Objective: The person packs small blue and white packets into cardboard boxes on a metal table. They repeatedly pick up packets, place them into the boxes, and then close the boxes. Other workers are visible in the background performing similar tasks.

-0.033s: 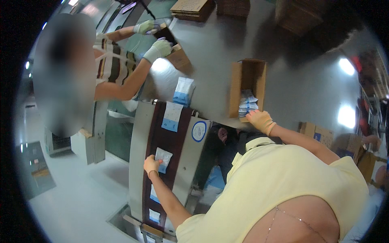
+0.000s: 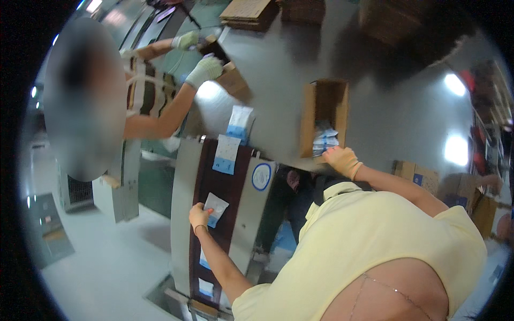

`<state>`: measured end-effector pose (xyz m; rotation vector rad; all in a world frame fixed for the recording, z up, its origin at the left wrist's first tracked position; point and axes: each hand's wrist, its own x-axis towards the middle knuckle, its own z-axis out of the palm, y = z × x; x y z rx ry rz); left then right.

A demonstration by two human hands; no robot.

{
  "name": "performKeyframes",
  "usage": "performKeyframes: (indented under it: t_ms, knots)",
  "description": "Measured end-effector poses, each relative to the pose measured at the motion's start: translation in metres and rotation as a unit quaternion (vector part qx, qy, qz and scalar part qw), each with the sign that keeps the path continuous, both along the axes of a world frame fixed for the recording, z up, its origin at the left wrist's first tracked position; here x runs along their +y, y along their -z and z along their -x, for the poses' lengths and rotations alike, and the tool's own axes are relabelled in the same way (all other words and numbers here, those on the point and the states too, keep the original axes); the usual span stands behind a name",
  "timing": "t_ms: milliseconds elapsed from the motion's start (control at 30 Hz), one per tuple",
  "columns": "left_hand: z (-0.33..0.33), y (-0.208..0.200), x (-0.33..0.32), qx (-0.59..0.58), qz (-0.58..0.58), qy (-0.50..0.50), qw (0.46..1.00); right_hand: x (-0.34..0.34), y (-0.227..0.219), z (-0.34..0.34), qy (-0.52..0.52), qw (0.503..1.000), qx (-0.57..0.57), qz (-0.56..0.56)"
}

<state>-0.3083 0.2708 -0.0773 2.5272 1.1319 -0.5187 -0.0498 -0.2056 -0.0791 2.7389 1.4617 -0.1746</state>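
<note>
"What are your hands on?"

"Your left fingers (image 2: 201, 215) touch a packet (image 2: 216, 209) on the dark belt (image 2: 225, 184); you can't tell if they're clamped. Your right hand (image 2: 341, 160) rests by the near end of your open carton (image 2: 309, 119), its fingers bent, their grip unclear"

"How far along are you?"

"You have several packets (image 2: 325, 138) inside the carton; farther up the belt lies another (image 2: 227, 155), white and blue, flat and smooth"

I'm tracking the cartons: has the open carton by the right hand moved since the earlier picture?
No: the open carton shows no clear shift in any direction against the blue oval mark.
</note>
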Motion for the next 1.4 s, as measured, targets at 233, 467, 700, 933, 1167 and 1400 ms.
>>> performKeyframes:
  t_ms: [233, 467, 700, 933, 1167, 1400]
  knots:
    - [-0.215, 0.027, 0.001, -0.323, 0.165, 0.009, 0.932, 0.003, -0.016, 0.0, 0.001, 1.0, 0.011, 0.005]
    - [-0.284, 0.114, -0.022, -0.159, 0.392, -0.06, 0.904, 0.002, -0.014, -0.002, -0.021, 0.998, 0.054, -0.034]
    - [-0.301, 0.047, -0.198, -0.097, -0.174, 0.373, 0.906, -0.008, -0.007, -0.001, -0.01, 0.997, 0.025, -0.069]
    - [-0.312, -0.003, -0.195, -0.377, 0.212, 0.105, 0.895, 0.0, -0.02, 0.004, 0.016, 0.998, 0.055, -0.03]
    - [-0.328, -0.057, -0.282, -0.534, 0.477, 0.284, 0.638, -0.009, -0.012, 0.003, 0.012, 0.995, 0.075, -0.058]
    - [-0.327, -0.005, -0.31, -0.296, -0.007, 0.418, 0.859, 0.006, -0.025, -0.009, 0.013, 0.995, 0.053, -0.08]
